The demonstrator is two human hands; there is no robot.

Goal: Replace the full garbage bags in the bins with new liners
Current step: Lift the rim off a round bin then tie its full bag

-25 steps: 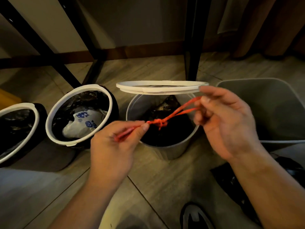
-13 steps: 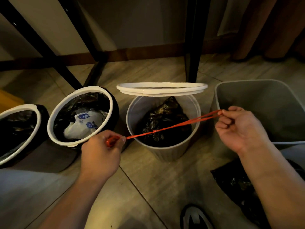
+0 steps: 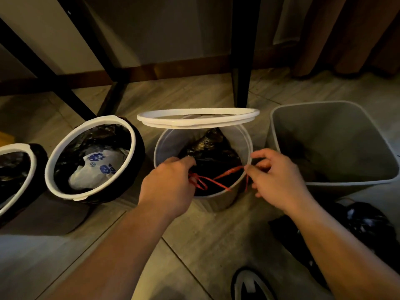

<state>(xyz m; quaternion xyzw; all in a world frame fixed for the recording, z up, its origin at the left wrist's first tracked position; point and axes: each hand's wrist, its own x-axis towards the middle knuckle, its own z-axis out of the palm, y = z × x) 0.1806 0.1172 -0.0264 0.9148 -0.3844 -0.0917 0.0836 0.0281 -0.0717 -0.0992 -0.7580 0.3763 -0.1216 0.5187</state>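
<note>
A round grey bin [image 3: 164,144] stands on the floor with its white ring lid [image 3: 198,118] tipped up at the back. Inside lies a full black garbage bag [image 3: 213,151] tied with a red drawstring [image 3: 216,180]. My left hand [image 3: 167,187] is at the bin's front left rim and pinches the left end of the drawstring. At the front right rim, my right hand [image 3: 278,180] pinches the other end. The string hangs slack between my hands, over the bag.
Left of it stands a white-rimmed bin [image 3: 91,161] with a black liner and a white printed bag inside, and another bin [image 3: 15,176] at the far left. A square grey bin [image 3: 333,144] stands right. Black bags [image 3: 365,224] lie lower right. Black table legs [image 3: 244,57] rise behind.
Both hands have come back in from the stretched-out pull to the bin's rim. The red drawstring, taut half a second ago, now hangs slack.
</note>
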